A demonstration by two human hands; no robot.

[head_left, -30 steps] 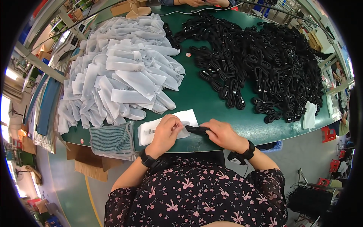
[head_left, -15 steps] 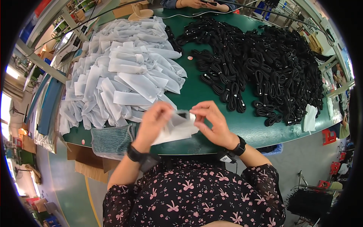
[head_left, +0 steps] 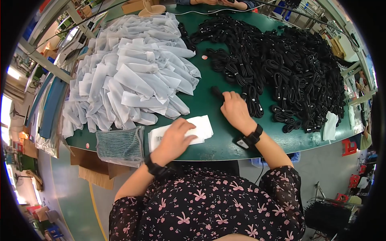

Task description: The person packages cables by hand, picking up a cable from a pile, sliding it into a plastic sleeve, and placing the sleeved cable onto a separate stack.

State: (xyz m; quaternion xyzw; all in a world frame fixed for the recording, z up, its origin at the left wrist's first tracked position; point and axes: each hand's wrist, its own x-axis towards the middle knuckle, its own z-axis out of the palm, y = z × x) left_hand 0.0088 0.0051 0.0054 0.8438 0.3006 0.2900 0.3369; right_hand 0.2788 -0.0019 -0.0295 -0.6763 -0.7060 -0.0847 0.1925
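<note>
My left hand lies flat, fingers spread, on a small stack of empty white bags at the near edge of the green table. My right hand reaches forward and closes its fingers on a black coiled cable bundle at the near side of a big heap of black cable bundles. A wide pile of filled white bags covers the table's left half, just beyond my left hand. Both wrists carry dark bands.
A striped green-grey cloth hangs over the table edge left of the bag stack. Cardboard sits below it. A few white bags lie at the right edge. Another person's hands work at the far side.
Both hands held a white bag lifted above the table edge. Now the left hand rests on the flat bag stack and the right hand has gone forward to the black cables.
</note>
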